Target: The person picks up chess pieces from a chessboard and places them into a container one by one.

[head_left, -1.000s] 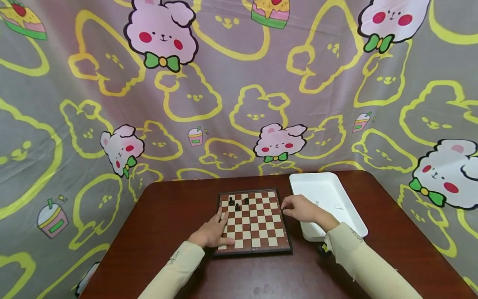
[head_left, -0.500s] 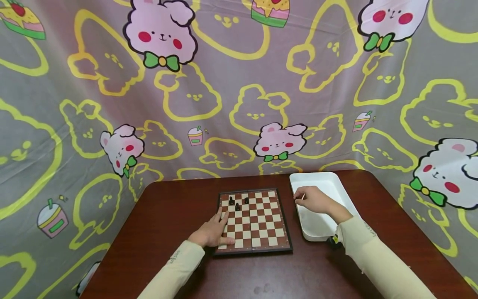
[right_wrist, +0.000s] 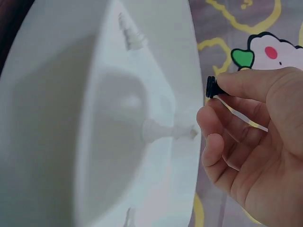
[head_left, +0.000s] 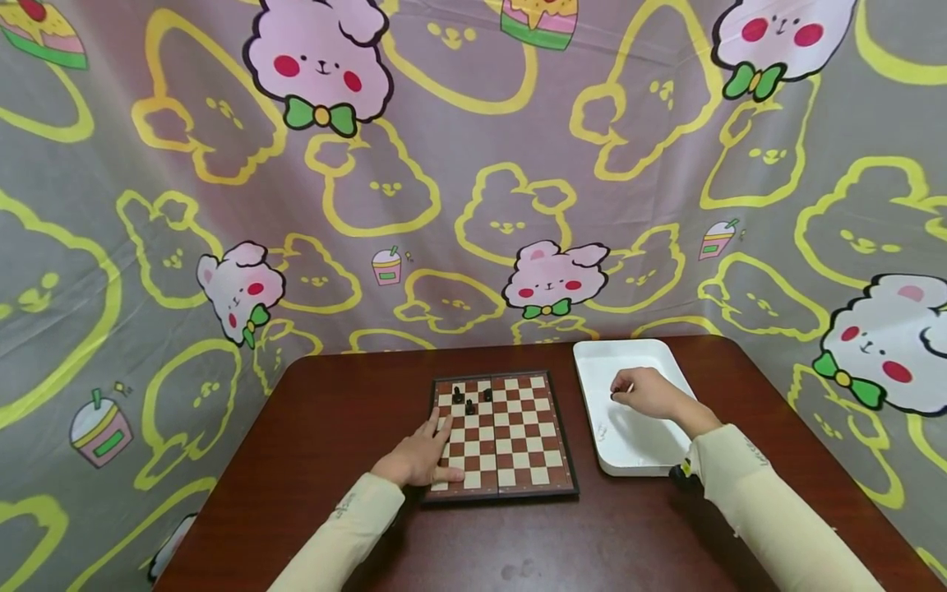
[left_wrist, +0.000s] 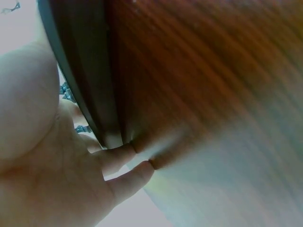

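Pinching a black piece (right_wrist: 211,88) in right hand (head_left: 649,395) over frame-right tray (head_left: 629,448) (apparently partway through), with three more pieces (head_left: 469,408) on mid-frame board (head_left: 519,446) near spread left hand (head_left: 417,457).

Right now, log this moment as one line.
left hand: rests on chessboard, left edge | right hand: pinches black chess piece over white tray | chessboard: three black pieces visible | tray: white pieces

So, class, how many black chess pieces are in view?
4: a left piece, a middle piece and a right piece on the far left of the board; a fourth piece in the right hand. More could be hidden.
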`<action>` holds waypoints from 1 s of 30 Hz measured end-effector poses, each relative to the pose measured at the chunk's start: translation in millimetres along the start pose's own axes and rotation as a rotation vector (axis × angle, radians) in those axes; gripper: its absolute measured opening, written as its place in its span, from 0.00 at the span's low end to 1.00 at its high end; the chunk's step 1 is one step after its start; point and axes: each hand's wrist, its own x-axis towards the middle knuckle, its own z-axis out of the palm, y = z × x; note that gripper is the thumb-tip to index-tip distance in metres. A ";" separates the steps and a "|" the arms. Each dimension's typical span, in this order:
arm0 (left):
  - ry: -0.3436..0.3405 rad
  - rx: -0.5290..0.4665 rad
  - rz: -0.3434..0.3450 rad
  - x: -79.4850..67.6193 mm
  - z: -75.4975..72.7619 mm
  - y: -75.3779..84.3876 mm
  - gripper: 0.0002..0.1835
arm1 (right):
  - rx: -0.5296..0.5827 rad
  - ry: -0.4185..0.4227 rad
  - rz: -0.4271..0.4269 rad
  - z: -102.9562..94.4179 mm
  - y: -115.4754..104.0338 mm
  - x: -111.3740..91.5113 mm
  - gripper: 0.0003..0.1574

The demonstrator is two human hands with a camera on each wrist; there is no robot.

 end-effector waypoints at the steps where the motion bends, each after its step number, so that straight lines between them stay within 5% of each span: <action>1: 0.001 0.001 -0.001 0.1 0.2 0.0 0.56 | -0.008 -0.004 0.000 -0.1 1.0 -1.2 0.03; 30: -0.004 -0.010 -0.014 0.5 -0.4 -0.6 0.56 | -0.073 -0.015 0.019 -10.7 5.4 -4.1 0.04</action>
